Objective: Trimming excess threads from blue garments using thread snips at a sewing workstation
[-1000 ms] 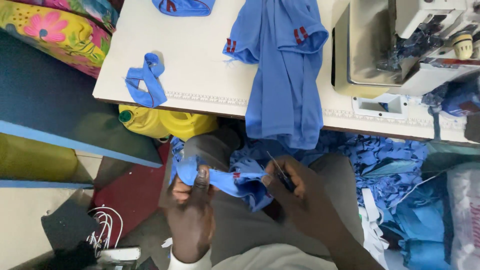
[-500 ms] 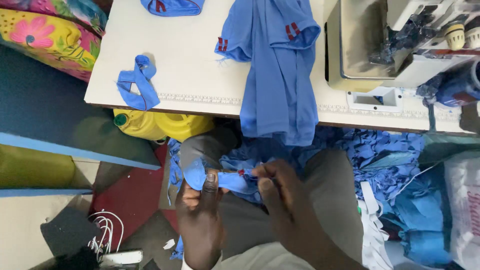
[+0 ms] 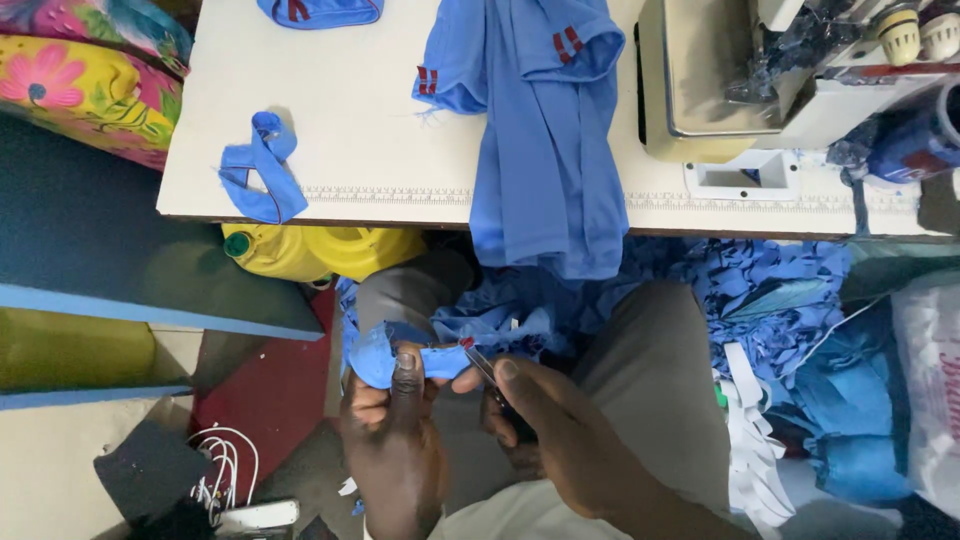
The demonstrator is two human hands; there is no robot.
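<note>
My left hand (image 3: 392, 430) pinches a small blue fabric piece (image 3: 385, 357) over my lap, thumb pressed on top of it. My right hand (image 3: 545, 425) holds a thin metal snipping tool (image 3: 482, 364) with a red tip that touches the right end of the same blue piece. A pile of blue cloth (image 3: 500, 325) lies on my knees just behind the hands. On the white table (image 3: 350, 120) above, a blue garment with red stripes (image 3: 545, 140) hangs over the front edge.
A sewing machine (image 3: 760, 80) stands at the table's right. A blue strap loop (image 3: 262, 168) lies at the table's left. A yellow jerrycan (image 3: 320, 250) sits under the table. Blue scraps (image 3: 780, 300) and white strips (image 3: 745, 420) pile up at right; white cables (image 3: 225, 465) lie lower left.
Both hands have drawn closer together and lower over the lap. The blue piece is now gathered tighter in my left hand, with the tool's tip brought against it.
</note>
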